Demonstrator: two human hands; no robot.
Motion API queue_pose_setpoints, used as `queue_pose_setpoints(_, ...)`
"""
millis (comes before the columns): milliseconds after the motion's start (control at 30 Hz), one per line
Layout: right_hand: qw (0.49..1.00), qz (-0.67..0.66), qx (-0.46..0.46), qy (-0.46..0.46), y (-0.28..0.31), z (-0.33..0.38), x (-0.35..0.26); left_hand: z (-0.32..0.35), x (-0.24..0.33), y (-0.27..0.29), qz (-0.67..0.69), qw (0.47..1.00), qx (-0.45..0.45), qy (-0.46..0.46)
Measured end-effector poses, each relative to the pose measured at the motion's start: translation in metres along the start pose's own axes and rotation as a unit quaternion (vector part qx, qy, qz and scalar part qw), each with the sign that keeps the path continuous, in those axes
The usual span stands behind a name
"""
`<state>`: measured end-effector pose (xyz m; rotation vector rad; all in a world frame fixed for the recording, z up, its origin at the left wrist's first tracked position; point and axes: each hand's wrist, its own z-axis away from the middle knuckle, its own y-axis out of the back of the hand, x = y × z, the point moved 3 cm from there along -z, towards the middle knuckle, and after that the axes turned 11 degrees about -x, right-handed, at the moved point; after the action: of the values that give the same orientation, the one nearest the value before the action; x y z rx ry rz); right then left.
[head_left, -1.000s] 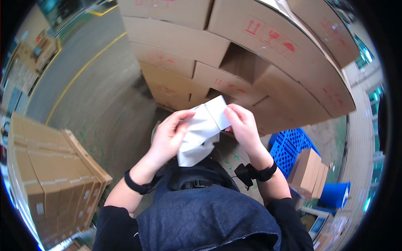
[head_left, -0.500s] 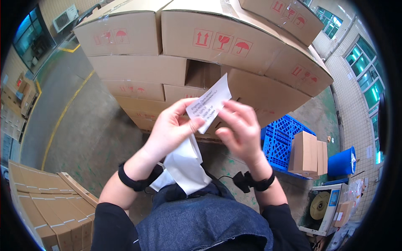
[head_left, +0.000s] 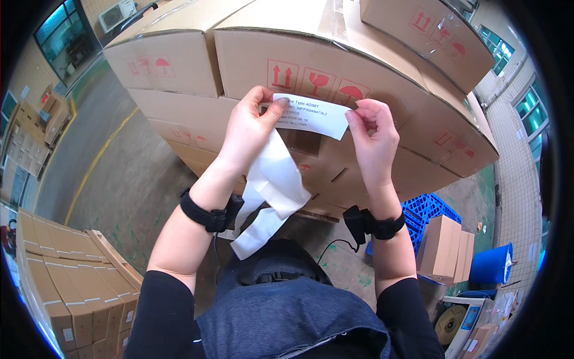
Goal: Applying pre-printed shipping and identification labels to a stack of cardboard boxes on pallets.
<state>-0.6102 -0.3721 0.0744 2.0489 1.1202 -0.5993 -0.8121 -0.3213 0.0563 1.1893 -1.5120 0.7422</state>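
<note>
Between my two hands a white printed label (head_left: 311, 115) is stretched out flat, its text facing me. My left hand (head_left: 254, 122) pinches its left end between thumb and fingers. From that same hand a strip of white label backing (head_left: 278, 179) hangs down in loose curls. At the label's right end, my right hand (head_left: 373, 128) is closed in a pinch on the corner. Just behind the label stands a large cardboard carton (head_left: 394, 90) with red handling symbols; whether the label touches it I cannot tell.
More cartons (head_left: 161, 63) are stacked around it. Long brown boxes (head_left: 78, 287) stand at the lower left. To the right are a blue plastic pallet (head_left: 427, 209), smaller boxes (head_left: 443, 248) and a blue bin (head_left: 491, 263). A cable (head_left: 335, 242) hangs near my right wrist.
Both hands have moved up and forward toward the cartons. The label has turned from slanted to nearly level, and my right hand has taken hold of its right end.
</note>
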Motion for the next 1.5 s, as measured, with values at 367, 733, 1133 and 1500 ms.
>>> queue_pose_setpoints(367,0.986,0.126,0.110,0.016,-0.005,-0.017,0.019,-0.037,-0.020,-0.007,-0.086,0.987,0.121,-0.067)
queue_pose_setpoints(733,0.986,0.163,0.003,0.026,-0.021,-0.017,0.021,-0.027,-0.023,0.019,-0.110,0.982,0.118,-0.101)
queue_pose_setpoints(1133,0.747,-0.435,-0.485,-0.131,-0.190,0.049,0.004,0.038,0.085,0.083,0.110,0.979,-0.112,-0.128)
queue_pose_setpoints(1500,0.815,-0.341,-0.457,-0.101,-0.076,0.016,-0.055,0.074,0.060,0.150,-0.229,0.968,-0.098,0.015)
